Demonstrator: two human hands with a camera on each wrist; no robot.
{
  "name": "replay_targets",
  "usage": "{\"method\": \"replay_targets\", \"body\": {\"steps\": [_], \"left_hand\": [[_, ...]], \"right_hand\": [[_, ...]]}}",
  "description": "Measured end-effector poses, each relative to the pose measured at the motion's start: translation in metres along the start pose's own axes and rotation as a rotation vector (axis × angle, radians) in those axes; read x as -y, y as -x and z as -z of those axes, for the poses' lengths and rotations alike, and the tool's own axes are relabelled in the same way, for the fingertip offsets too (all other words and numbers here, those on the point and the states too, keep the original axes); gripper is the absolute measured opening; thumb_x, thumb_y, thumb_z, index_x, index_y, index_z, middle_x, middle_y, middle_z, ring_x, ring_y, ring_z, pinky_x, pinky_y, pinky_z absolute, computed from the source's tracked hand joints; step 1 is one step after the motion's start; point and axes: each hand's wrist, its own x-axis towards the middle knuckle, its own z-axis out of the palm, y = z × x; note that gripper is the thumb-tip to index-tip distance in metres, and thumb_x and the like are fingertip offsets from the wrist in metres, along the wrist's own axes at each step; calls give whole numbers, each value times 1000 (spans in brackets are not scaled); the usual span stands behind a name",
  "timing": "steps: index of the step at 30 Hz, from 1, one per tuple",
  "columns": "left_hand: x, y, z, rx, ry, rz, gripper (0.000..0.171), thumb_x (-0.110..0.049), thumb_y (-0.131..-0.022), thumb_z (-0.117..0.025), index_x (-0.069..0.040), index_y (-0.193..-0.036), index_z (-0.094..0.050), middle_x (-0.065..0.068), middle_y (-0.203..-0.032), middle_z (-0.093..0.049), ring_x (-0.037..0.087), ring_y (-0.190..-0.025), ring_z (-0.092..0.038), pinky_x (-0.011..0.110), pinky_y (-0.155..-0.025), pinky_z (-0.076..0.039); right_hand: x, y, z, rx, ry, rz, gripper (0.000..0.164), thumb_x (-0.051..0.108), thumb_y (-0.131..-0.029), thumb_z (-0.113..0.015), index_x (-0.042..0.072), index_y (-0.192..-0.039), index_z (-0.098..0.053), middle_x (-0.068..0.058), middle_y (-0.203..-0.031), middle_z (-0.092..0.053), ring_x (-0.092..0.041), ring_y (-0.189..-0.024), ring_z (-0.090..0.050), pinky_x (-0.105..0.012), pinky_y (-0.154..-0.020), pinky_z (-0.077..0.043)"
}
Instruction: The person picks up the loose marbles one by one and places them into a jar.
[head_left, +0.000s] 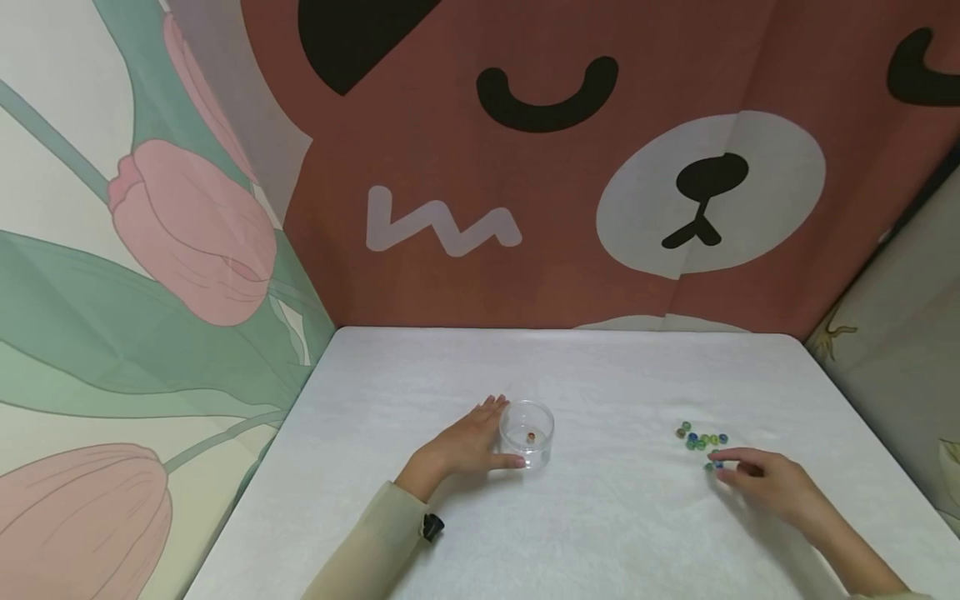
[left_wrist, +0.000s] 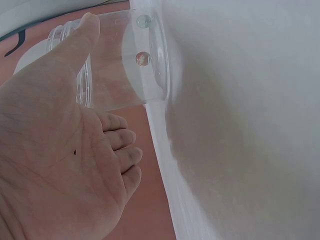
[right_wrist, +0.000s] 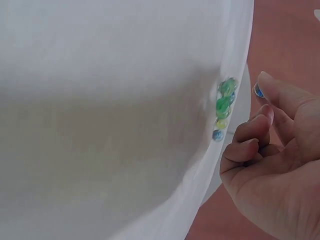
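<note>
A clear jar (head_left: 527,442) with a threaded rim stands upright on the white table, an orange-red marble (left_wrist: 143,59) inside it. A pale teal marble (left_wrist: 144,21) also shows through the jar wall in the left wrist view. My left hand (head_left: 468,442) rests beside the jar, thumb in front overlapping its side and the other fingers loosely extended at its left. My right hand (head_left: 772,483) pinches a blue marble (right_wrist: 259,91) between thumb and index finger, its other fingers curled in. Just beyond that hand lies a cluster of green, blue and yellow marbles (head_left: 703,442).
White cloth covers the table (head_left: 600,533). At its far edge hangs a brown bear-print curtain (head_left: 442,292), with a tulip-print curtain (head_left: 195,242) along the left side. Another pale curtain (head_left: 900,333) borders the right.
</note>
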Motion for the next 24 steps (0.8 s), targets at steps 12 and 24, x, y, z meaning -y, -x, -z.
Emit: {"method": "replay_targets", "body": {"steps": [12,24], "left_hand": [[-1,1,0,-2,0,4,110,-74,-85,-62,-8,-162,-20,8,-169,-17,22,-157,-12,38,-128,-15],[-3,2,1,2,11,11,109,-73,-85,-63,-8,-162,-20,7,-169,-17,22,-157,-12,39,-128,-16]], "right_hand": [[20,2,-10,-8,-26,66,42,37,-97,-69,9,-128,-71,-1,-81,-52,-12,-74,-43,-26,-58,-35],[36,1,-24,-80,-73,186,31,28,-94,-74,10,-119,-75,2,-73,-48,-6,-66,-40,-24,-54,-33]]}}
